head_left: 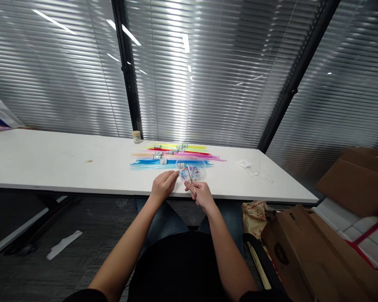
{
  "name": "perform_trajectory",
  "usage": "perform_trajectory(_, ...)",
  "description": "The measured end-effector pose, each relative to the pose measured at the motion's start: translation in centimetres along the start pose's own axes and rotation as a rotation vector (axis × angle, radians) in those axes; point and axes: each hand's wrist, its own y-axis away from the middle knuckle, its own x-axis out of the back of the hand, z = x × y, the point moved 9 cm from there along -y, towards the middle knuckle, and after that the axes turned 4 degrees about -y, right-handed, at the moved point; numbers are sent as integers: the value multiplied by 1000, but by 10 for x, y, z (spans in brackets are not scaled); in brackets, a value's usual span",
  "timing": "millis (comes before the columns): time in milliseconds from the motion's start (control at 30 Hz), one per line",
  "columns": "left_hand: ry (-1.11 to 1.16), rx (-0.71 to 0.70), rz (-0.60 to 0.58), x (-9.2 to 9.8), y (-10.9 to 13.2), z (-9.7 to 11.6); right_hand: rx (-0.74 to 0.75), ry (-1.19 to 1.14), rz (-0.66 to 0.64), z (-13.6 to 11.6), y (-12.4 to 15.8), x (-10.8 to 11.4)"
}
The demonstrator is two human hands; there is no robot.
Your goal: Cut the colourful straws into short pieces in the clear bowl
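Note:
My left hand (pixel 164 185) rests at the near edge of the white table (pixel 66 161), fingers curled and pinched toward a clear plastic bowl (pixel 191 168) of small coloured pieces. My right hand (pixel 201 194) is closed on a thin stick-like tool (pixel 191 179) whose tip points up into the bowl. Behind the bowl lie bundles of long coloured straws (pixel 173 156) in yellow, red, pink, orange and blue, each with a small label band.
A small jar (pixel 136 136) stands at the table's back edge. Clear plastic wrappers (pixel 255 170) lie to the right. Cardboard boxes (pixel 318 251) and a paper bag (pixel 255 214) crowd the floor at right. Window blinds fill the background.

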Motion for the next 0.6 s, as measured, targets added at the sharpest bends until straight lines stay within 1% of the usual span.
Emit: perform_trajectory(600,38,35,-30,-4,2,-5,-25,17,-14,3,0,1)
